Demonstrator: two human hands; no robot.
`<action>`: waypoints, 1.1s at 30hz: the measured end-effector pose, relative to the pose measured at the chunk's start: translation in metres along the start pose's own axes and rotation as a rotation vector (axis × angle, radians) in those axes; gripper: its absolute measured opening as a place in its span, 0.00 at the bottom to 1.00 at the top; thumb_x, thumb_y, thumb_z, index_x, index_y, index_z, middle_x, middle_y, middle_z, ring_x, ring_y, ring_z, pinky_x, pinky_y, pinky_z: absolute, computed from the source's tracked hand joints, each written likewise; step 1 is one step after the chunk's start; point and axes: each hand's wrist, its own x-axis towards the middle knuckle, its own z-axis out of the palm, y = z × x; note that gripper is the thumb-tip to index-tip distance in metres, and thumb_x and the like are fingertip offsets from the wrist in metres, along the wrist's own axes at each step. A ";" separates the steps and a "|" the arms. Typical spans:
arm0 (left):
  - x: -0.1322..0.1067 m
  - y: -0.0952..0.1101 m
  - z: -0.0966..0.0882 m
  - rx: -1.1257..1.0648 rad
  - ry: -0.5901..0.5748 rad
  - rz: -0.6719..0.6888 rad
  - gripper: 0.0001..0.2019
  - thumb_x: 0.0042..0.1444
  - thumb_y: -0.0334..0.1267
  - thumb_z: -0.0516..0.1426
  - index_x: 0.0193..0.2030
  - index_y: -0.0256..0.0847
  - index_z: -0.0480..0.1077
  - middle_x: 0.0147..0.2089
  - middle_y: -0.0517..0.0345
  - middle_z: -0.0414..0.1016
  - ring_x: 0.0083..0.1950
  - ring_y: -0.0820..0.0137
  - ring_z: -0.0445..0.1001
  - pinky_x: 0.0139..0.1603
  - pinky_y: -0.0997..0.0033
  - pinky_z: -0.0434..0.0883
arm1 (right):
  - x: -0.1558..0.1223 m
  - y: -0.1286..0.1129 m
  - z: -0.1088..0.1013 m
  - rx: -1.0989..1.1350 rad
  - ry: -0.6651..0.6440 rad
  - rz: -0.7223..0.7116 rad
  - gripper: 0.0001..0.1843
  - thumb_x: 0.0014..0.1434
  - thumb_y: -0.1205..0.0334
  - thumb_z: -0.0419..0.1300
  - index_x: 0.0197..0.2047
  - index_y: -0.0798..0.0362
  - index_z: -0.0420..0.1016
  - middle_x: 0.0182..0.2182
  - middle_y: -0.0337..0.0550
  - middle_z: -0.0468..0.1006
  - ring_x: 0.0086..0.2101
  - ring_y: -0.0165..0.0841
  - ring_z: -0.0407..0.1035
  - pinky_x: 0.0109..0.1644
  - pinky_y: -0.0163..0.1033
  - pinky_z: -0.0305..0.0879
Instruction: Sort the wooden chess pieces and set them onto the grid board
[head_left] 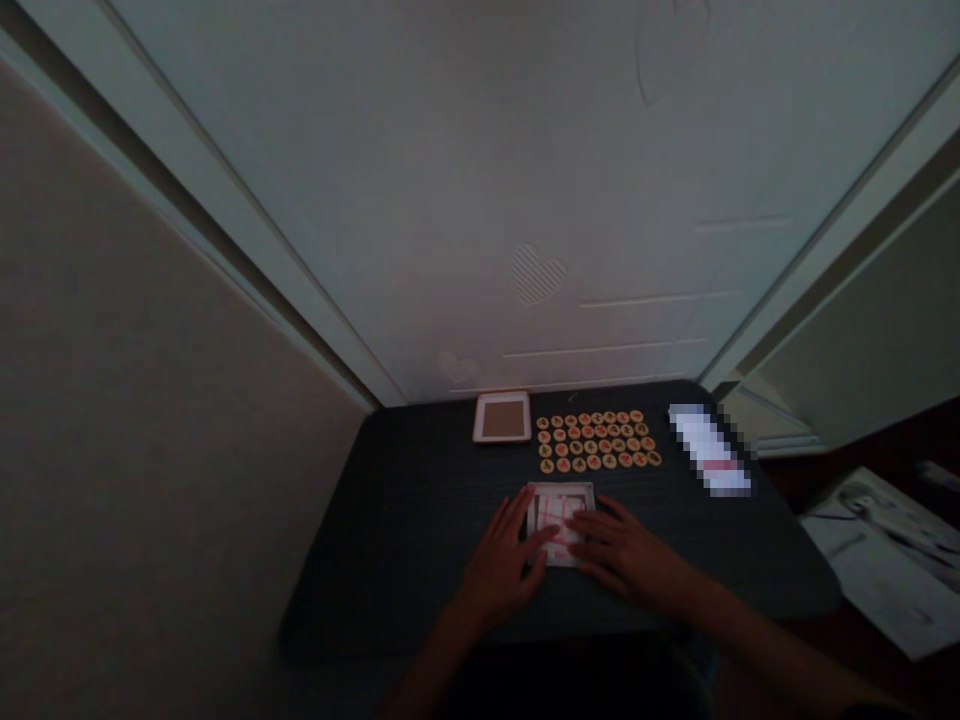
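1. Head view: your left hand (502, 562), bottom centre of the frame, is open with fingers spread, fingertips at the box (562, 486)'s left edge and thumb over the paper (553, 508).
2. Your right hand (626, 552), right of it, is also loosely open, fingertips over the paper's right part; neither hand is closed around anything.
3. You have the pink-lined paper inside the pale box, between both hands, low and right of the frame's centre.
4. Just above the box, you see four rows of discs (594, 462), marked red or dark.
5. Left of them on your dark table (420, 500) lies a tray (502, 420), brown inside.
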 end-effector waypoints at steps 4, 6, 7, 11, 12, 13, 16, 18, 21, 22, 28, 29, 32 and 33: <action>-0.001 0.000 0.001 -0.003 -0.002 -0.007 0.24 0.64 0.32 0.54 0.66 0.52 0.67 0.79 0.59 0.35 0.77 0.56 0.46 0.74 0.46 0.54 | 0.000 0.003 -0.001 0.005 -0.003 0.003 0.17 0.69 0.56 0.58 0.59 0.45 0.75 0.62 0.45 0.74 0.64 0.40 0.62 0.72 0.60 0.45; -0.001 -0.001 0.002 0.002 0.000 -0.006 0.25 0.64 0.32 0.54 0.66 0.52 0.66 0.79 0.59 0.37 0.77 0.57 0.46 0.74 0.46 0.55 | -0.001 0.004 -0.001 0.006 -0.008 0.014 0.20 0.68 0.55 0.58 0.61 0.47 0.74 0.62 0.47 0.73 0.65 0.41 0.60 0.72 0.60 0.45; -0.001 -0.002 0.002 0.004 0.002 -0.006 0.25 0.64 0.32 0.54 0.67 0.52 0.65 0.79 0.58 0.38 0.77 0.57 0.46 0.74 0.46 0.55 | -0.002 0.005 -0.001 0.006 -0.016 0.016 0.21 0.68 0.54 0.58 0.62 0.48 0.73 0.63 0.47 0.72 0.66 0.42 0.59 0.72 0.60 0.45; 0.000 -0.004 0.004 0.007 0.017 0.003 0.25 0.65 0.35 0.54 0.68 0.51 0.64 0.79 0.56 0.40 0.77 0.55 0.48 0.73 0.45 0.57 | -0.010 0.010 0.005 -0.008 -0.036 -0.009 0.27 0.67 0.52 0.59 0.66 0.49 0.67 0.67 0.49 0.66 0.69 0.43 0.53 0.72 0.59 0.49; 0.000 -0.005 0.005 0.009 0.022 0.005 0.24 0.65 0.35 0.54 0.68 0.50 0.64 0.79 0.55 0.41 0.77 0.55 0.48 0.73 0.45 0.58 | -0.013 0.012 0.007 -0.017 -0.023 -0.018 0.28 0.66 0.52 0.59 0.67 0.49 0.66 0.68 0.50 0.64 0.69 0.44 0.52 0.71 0.59 0.51; 0.000 -0.005 0.006 0.011 0.026 0.008 0.24 0.65 0.36 0.55 0.67 0.50 0.64 0.79 0.54 0.42 0.77 0.55 0.49 0.72 0.44 0.58 | -0.015 0.013 0.010 -0.029 -0.003 -0.025 0.29 0.66 0.52 0.60 0.68 0.49 0.65 0.68 0.51 0.63 0.69 0.45 0.52 0.70 0.59 0.52; 0.000 -0.006 0.008 0.016 0.039 0.004 0.24 0.64 0.37 0.56 0.67 0.48 0.65 0.78 0.52 0.45 0.76 0.55 0.50 0.72 0.43 0.59 | -0.020 0.017 0.016 -0.056 0.064 -0.036 0.27 0.65 0.52 0.61 0.65 0.49 0.69 0.69 0.52 0.61 0.69 0.49 0.50 0.69 0.61 0.55; 0.000 -0.006 0.009 0.012 0.044 0.001 0.22 0.64 0.37 0.56 0.65 0.47 0.66 0.78 0.51 0.46 0.76 0.55 0.51 0.72 0.44 0.59 | -0.021 0.019 0.018 -0.058 0.104 -0.027 0.25 0.64 0.52 0.62 0.62 0.49 0.72 0.69 0.53 0.61 0.69 0.51 0.51 0.68 0.61 0.57; 0.000 -0.006 0.009 -0.002 0.050 0.002 0.20 0.64 0.37 0.56 0.62 0.44 0.68 0.77 0.50 0.47 0.76 0.55 0.51 0.73 0.45 0.60 | -0.020 0.020 0.019 -0.045 0.139 -0.016 0.25 0.63 0.52 0.63 0.61 0.48 0.72 0.68 0.53 0.62 0.68 0.51 0.52 0.66 0.61 0.59; 0.000 -0.006 0.008 -0.008 0.053 0.004 0.19 0.64 0.38 0.56 0.61 0.44 0.68 0.77 0.50 0.48 0.76 0.55 0.51 0.72 0.45 0.60 | -0.019 0.020 0.019 -0.038 0.145 -0.015 0.25 0.63 0.52 0.63 0.62 0.48 0.72 0.68 0.53 0.62 0.68 0.52 0.53 0.66 0.60 0.60; -0.001 -0.006 0.006 -0.075 0.055 -0.028 0.23 0.65 0.41 0.56 0.65 0.43 0.62 0.76 0.47 0.51 0.75 0.54 0.53 0.72 0.43 0.60 | -0.025 0.024 0.018 0.089 0.274 0.051 0.20 0.63 0.56 0.63 0.58 0.48 0.71 0.63 0.54 0.68 0.63 0.47 0.61 0.64 0.55 0.64; -0.002 -0.007 0.006 -0.100 0.052 -0.035 0.24 0.65 0.42 0.56 0.66 0.43 0.62 0.76 0.47 0.51 0.75 0.54 0.53 0.72 0.43 0.60 | -0.027 0.026 0.019 0.124 0.318 0.083 0.14 0.64 0.57 0.62 0.52 0.48 0.73 0.59 0.53 0.71 0.60 0.46 0.65 0.62 0.53 0.66; -0.005 -0.012 0.005 -0.201 0.067 -0.066 0.25 0.67 0.45 0.55 0.67 0.43 0.59 0.76 0.45 0.50 0.75 0.56 0.54 0.71 0.47 0.63 | -0.033 0.032 0.022 0.204 0.442 0.230 0.07 0.65 0.59 0.59 0.35 0.48 0.67 0.39 0.47 0.77 0.41 0.38 0.73 0.45 0.43 0.72; -0.004 -0.016 0.004 -0.229 0.091 -0.084 0.24 0.68 0.44 0.54 0.68 0.43 0.58 0.76 0.45 0.50 0.74 0.57 0.55 0.70 0.48 0.63 | -0.035 0.034 0.023 0.210 0.471 0.280 0.11 0.65 0.59 0.59 0.31 0.48 0.63 0.32 0.43 0.75 0.34 0.35 0.71 0.38 0.40 0.70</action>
